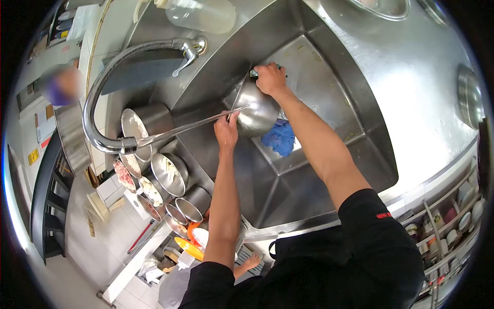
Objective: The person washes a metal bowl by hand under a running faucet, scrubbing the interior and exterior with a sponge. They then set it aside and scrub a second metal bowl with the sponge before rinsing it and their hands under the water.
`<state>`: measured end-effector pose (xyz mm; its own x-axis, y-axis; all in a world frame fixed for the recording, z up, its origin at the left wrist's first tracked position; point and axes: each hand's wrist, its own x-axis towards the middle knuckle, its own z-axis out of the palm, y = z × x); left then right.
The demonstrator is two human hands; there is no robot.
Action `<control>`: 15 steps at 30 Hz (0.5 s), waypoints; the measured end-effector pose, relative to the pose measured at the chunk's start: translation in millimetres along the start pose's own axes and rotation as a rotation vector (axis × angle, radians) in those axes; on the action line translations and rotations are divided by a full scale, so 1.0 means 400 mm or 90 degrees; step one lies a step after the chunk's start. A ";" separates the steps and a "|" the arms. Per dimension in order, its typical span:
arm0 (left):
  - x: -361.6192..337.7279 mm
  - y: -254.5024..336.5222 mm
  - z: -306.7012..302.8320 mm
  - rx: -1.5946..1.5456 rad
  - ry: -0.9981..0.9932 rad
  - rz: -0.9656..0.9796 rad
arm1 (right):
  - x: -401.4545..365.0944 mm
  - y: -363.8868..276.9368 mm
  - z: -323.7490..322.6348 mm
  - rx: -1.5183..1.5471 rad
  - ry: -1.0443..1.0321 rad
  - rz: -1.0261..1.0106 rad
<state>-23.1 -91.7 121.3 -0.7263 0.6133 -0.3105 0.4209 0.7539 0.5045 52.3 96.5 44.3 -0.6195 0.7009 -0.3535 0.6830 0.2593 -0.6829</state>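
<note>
In the deep steel sink (267,206), a round metal bowl (254,121) is tilted, its shiny outer side facing me. My left hand (226,133) is closed on the bowl's near left edge. At the far edge, my right hand (271,79) presses a dark green scouring pad (253,73) to the bowl; the fingers cover most of the pad. A stream of water (190,126) runs from the curved faucet (92,103) onto the bowl. Beside it, a crumpled blue cloth (279,138) lies on the sink floor, partly behind my right forearm.
Left of the sink stand several steel pots and bowls (170,175), some holding food. A cloudy plastic container (203,14) lies behind the faucet. More steel bowls (469,97) sit on the right counter (411,98). A co-worker's hand (250,261) shows below; another person (60,85) is far left.
</note>
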 end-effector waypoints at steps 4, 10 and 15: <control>0.027 -0.034 0.013 0.007 0.026 0.109 | 0.003 -0.035 -0.005 -0.063 -0.002 -0.012; 0.050 -0.014 0.003 0.045 0.011 0.162 | -0.210 -0.104 0.047 -0.109 0.282 -0.268; 0.064 -0.029 -0.005 0.113 -0.024 0.208 | -0.137 -0.086 0.021 -0.099 0.147 -0.102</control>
<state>-47.5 -85.2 109.3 -0.5196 0.8337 -0.1870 0.7169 0.5444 0.4354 59.6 43.5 81.7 -0.6319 0.7706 -0.0828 0.6455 0.4642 -0.6065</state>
